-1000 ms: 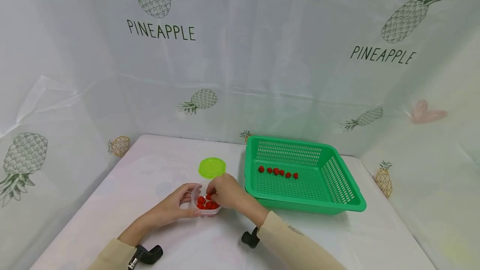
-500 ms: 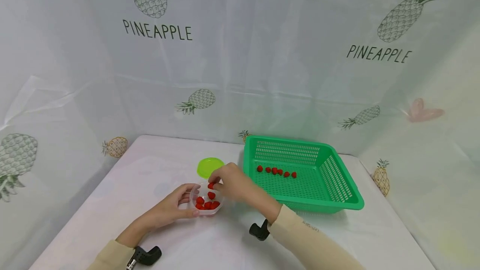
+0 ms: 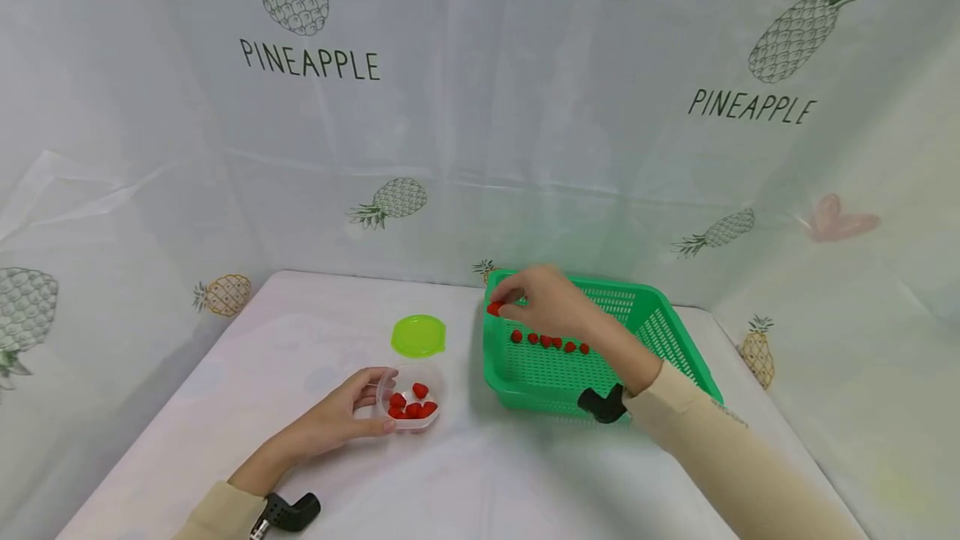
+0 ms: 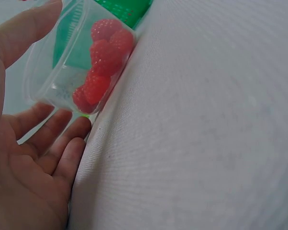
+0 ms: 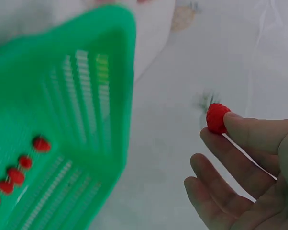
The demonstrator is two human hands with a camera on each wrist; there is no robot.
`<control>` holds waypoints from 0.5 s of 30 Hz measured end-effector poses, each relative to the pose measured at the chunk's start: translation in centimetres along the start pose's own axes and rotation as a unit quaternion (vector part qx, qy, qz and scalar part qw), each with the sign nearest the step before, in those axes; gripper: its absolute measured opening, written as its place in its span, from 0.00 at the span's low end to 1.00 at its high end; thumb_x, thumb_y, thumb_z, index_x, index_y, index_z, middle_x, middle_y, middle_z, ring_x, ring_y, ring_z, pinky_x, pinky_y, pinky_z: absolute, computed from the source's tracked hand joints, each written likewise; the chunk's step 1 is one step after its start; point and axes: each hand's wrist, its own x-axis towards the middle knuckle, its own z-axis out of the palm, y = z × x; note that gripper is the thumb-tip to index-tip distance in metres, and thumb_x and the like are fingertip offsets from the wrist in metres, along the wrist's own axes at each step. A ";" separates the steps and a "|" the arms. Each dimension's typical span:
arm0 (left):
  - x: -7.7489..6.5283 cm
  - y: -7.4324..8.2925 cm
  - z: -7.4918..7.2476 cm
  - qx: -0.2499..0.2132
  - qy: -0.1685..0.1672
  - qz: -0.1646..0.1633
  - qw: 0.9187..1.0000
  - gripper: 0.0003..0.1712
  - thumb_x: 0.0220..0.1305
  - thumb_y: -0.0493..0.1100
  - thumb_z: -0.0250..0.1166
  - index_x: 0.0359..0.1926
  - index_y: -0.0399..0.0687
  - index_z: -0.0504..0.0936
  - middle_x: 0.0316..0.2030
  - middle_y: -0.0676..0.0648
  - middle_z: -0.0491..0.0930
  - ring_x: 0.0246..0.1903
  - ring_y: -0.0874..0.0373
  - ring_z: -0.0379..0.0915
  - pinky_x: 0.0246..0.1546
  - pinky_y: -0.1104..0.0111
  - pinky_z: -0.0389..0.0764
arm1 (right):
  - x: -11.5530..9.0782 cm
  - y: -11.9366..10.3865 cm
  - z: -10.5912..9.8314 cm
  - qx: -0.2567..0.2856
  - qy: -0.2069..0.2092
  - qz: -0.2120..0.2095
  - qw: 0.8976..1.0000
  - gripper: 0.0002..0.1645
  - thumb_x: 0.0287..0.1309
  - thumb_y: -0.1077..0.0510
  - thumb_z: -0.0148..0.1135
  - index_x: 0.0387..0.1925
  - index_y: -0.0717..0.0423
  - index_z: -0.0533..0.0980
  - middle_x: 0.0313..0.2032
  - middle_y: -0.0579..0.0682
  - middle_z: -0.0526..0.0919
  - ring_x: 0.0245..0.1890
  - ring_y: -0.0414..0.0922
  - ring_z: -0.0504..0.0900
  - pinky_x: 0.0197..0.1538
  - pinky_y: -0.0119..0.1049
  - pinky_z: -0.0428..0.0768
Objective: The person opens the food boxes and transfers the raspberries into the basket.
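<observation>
Between thumb and index finger, my right hand (image 3: 551, 302) pinches a single red raspberry (image 5: 216, 118), held over the left back corner of the green basket (image 3: 555, 369). On the basket's floor lies a row of several raspberries (image 3: 546, 342). My left hand (image 3: 341, 415) holds a small clear plastic container (image 3: 412, 422) from its left side, thumb at the front and fingers behind. Several raspberries (image 4: 105, 56) sit low inside that container, gathered along its bottom in the left wrist view.
A lime-green lid (image 3: 418, 336) lies flat on the table behind the container. The white tablecloth (image 3: 465, 473) spreads in front, and a pineapple-print sheet (image 3: 525, 215) hangs at the back. The basket's raised rim stands right of the container.
My right hand has lifted a raspberry out of the container and carried it right and back, over the basket. My left hand has stayed at the container.
</observation>
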 end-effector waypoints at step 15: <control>0.3 0.1 0.1 -0.005 -0.001 -0.011 1.000 0.49 0.65 0.52 0.77 0.79 0.50 0.62 0.78 0.41 0.62 0.76 0.37 0.61 0.75 0.45 0.66 | -0.4 11.3 -4.5 -0.013 -0.013 0.057 0.998 0.12 0.72 0.63 0.66 0.51 0.65 0.87 0.48 0.59 0.91 0.48 0.57 0.88 0.53 0.54 0.86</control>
